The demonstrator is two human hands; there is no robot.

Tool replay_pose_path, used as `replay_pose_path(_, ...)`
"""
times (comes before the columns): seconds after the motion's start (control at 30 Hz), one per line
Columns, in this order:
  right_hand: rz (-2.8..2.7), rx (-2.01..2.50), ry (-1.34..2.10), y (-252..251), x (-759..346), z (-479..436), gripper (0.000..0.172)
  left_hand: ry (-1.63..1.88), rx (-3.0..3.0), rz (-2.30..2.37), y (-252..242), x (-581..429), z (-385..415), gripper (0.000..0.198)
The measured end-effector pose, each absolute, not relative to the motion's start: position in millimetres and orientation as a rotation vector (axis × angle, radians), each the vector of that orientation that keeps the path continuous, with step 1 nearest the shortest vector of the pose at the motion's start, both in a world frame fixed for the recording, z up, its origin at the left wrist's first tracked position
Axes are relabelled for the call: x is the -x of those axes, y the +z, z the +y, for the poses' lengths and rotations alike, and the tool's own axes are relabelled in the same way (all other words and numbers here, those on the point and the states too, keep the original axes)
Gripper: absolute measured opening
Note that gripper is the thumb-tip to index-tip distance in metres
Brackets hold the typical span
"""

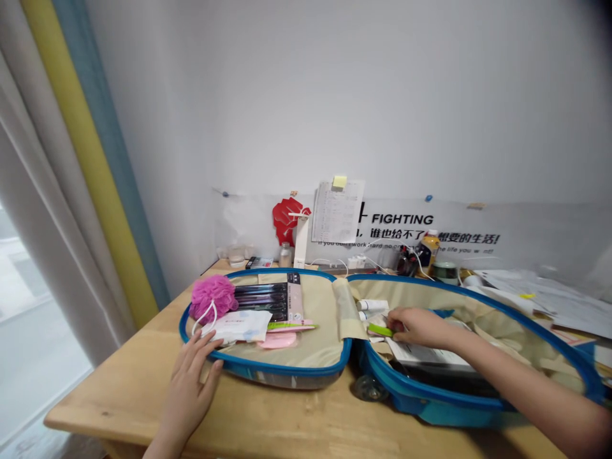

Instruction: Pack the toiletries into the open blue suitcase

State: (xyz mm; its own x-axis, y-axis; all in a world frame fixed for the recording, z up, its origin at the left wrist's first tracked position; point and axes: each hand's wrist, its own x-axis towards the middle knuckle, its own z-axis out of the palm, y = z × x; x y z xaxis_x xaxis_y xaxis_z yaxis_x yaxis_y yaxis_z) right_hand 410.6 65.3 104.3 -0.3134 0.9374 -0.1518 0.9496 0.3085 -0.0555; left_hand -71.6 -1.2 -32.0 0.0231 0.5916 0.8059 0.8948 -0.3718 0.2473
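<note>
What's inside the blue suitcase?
The blue suitcase holds a pink bath puff, packaged toothbrushes and white tubes; whatever lies under the right hand stays hidden.

Blue-rimmed suitcase w/ beige lining, hot-pink loofah, lime-green pkt.

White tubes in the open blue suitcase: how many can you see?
2. One white tube lies in the suitcase's right-hand half, and a second white tube lies just below it, near the right hand. More may be hidden under the items there.
</note>
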Motion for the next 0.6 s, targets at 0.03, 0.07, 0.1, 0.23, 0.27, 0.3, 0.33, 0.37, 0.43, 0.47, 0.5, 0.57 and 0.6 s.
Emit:
replay_pose_path(0.03, 2.468, -1.779, -0.181, 103.2, -409.0, 66.2, 0.017, -1.283, 1.974, -1.522, -32.1, 71.7, -1.2, 0.030)
replay_pose_path(0.07, 2.472, -1.771, -0.161, 102.3, -407.7, 67.0, 0.015, -1.285, 1.974, -1.526, -32.4, 71.9, -1.0, 0.031)
replay_pose_path(0.1, 2.478, -1.760, -0.144, 101.4, -406.8, 67.6, 0.013, -1.284, 1.976, -1.533, -33.0, 72.1, -0.9, 0.031)
replay_pose_path(0.23, 2.495, -1.727, -0.098, 99.1, -407.0, 66.1, 0.007, -1.288, 1.971, -1.553, -35.2, 73.0, 0.1, 0.031)
replay_pose_path(0.27, 2.494, -1.732, -0.092, 98.8, -407.9, 64.9, 0.007, -1.290, 1.972, -1.555, -35.5, 73.0, 0.2, 0.031)
replay_pose_path(0.3, 2.490, -1.742, -0.089, 98.6, -409.0, 63.7, 0.008, -1.295, 1.970, -1.554, -35.5, 72.9, 0.4, 0.031)
replay_pose_path(0.33, 2.484, -1.754, -0.091, 98.5, -410.2, 62.5, 0.009, -1.300, 1.972, -1.554, -35.4, 72.7, 0.4, 0.031)
replay_pose_path(0.37, 2.480, -1.766, -0.096, 98.5, -411.4, 61.5, 0.011, -1.305, 1.974, -1.553, -35.2, 72.5, 0.3, 0.031)
replay_pose_path(0.43, 2.479, -1.786, -0.118, 98.3, -413.4, 60.1, 0.012, -1.312, 1.982, -1.558, -34.6, 72.0, 0.1, 0.031)
replay_pose_path(0.47, 2.484, -1.792, -0.136, 98.2, -413.9, 59.8, 0.012, -1.313, 1.985, -1.562, -34.3, 71.7, -0.1, 0.031)
replay_pose_path(0.5, 2.491, -1.796, -0.157, 98.2, -414.2, 59.8, 0.013, -1.314, 1.986, -1.565, -34.0, 71.4, -0.3, 0.031)
replay_pose_path(0.57, 2.510, -1.787, -0.215, 98.4, -414.0, 60.1, 0.014, -1.314, 1.984, -1.563, -33.5, 71.0, -0.6, 0.031)
replay_pose_path(0.6, 2.520, -1.777, -0.248, 99.0, -413.7, 60.5, 0.014, -1.313, 1.983, -1.558, -33.3, 70.8, -0.7, 0.031)
